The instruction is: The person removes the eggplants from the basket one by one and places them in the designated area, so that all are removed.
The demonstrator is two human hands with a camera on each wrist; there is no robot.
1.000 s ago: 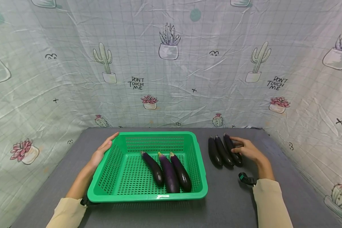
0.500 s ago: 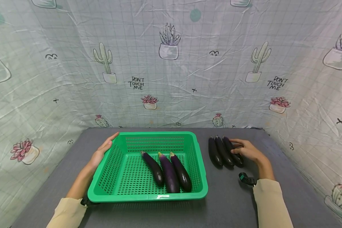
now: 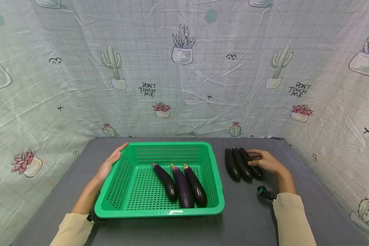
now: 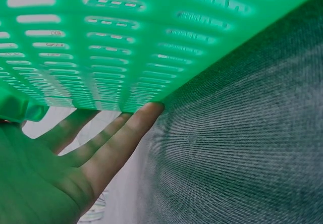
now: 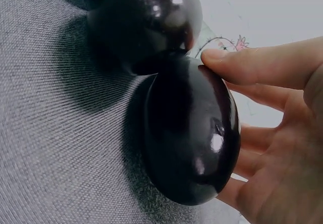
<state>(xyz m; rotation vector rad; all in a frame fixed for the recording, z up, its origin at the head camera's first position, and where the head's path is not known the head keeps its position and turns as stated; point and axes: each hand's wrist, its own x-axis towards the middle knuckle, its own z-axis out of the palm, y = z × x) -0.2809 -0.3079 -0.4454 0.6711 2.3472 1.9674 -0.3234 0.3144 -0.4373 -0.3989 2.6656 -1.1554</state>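
Note:
A green plastic basket (image 3: 120, 181) stands on the grey table with three dark purple eggplants (image 3: 182, 186) lying side by side in it. My left hand (image 3: 109, 164) lies flat with straight fingers against the basket's left wall (image 4: 101, 42); the left wrist view shows my left hand (image 4: 75, 158) touching it from outside. Right of the basket three more eggplants lie in a row. My right hand (image 3: 264, 162) grips the rightmost eggplant (image 3: 244, 153), thumb on top and fingers curled round its far side. Up close, the gripped eggplant (image 5: 189, 133) rests on the mat against its neighbour (image 5: 146, 22).
A patterned cloth backdrop (image 3: 184, 68) closes in the table on the back and both sides. The grey mat (image 3: 246, 218) runs to the front edge. A black wrist mount (image 3: 267, 193) sits at my right cuff.
The rightmost eggplant's far tip has swung slightly left toward its neighbours under my right hand. The left hand and basket have not moved.

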